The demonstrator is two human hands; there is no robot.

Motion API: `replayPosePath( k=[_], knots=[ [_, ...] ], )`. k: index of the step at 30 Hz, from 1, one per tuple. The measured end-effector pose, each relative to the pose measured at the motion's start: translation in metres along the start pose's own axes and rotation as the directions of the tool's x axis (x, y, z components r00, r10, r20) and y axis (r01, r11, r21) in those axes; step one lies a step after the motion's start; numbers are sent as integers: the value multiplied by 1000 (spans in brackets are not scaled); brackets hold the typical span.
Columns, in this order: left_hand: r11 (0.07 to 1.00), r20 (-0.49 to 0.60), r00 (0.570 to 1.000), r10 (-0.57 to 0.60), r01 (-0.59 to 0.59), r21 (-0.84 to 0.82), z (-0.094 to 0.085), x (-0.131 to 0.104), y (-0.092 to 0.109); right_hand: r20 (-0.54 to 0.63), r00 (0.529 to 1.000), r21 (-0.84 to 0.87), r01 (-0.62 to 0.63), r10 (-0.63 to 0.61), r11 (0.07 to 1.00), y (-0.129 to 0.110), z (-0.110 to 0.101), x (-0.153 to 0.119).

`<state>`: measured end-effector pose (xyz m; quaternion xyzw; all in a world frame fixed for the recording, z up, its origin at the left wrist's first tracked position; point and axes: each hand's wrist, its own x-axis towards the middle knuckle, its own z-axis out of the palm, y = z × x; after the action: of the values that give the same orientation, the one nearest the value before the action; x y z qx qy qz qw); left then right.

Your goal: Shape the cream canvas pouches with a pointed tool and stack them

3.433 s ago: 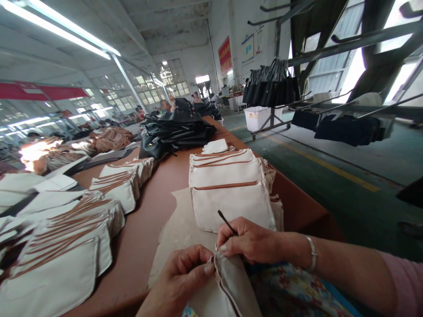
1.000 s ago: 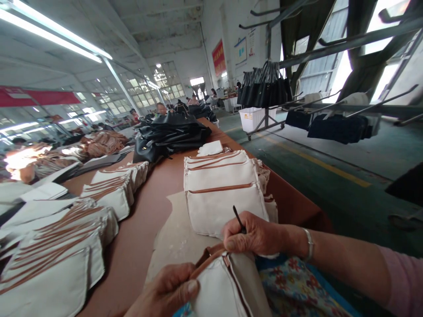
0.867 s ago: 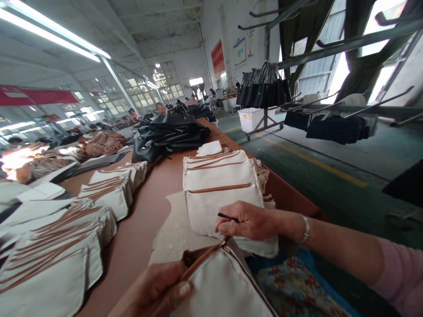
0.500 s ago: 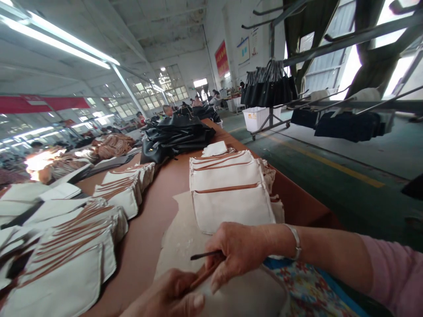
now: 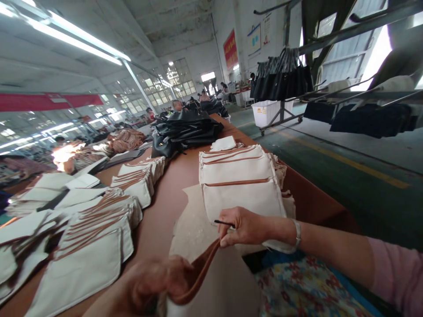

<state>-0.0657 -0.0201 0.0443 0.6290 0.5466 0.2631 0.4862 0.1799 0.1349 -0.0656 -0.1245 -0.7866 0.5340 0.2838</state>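
Cream pouch | left fingers clasp brown rim | right fingers likewise (plus slim tool)

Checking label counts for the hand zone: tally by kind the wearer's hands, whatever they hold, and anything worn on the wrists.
Hands (left hand, right hand): 2
Brown-edged pouch: 1
Thin dark tool: 1
Silver-coloured bracelet: 1
Total: 5
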Motion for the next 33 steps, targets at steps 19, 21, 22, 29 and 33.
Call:
replayPosePath(
  k=[19, 21, 22, 29, 33],
  knots=[
    [967, -19, 996, -92, 84, -242, 88, 87, -29, 0, 956, 253, -285, 294, 925, -17, -7, -38],
    [953, 46, 990, -133, 140, -269, 86, 88, -34, 4, 947, 294, -308, 321, 905, -17, -9, -41],
    [944, 65, 987, -150, 162, -286, 85, 88, -34, 6, 945, 315, -313, 327, 896, -16, -10, -41],
    [930, 10, 982, -189, 182, -320, 90, 95, -29, 25, 936, 347, -338, 351, 875, -14, -14, -43],
    [908, -25, 978, -209, 185, -375, 96, 94, -26, 26, 934, 229, -353, 356, 907, -23, -19, -44]
  ],
)
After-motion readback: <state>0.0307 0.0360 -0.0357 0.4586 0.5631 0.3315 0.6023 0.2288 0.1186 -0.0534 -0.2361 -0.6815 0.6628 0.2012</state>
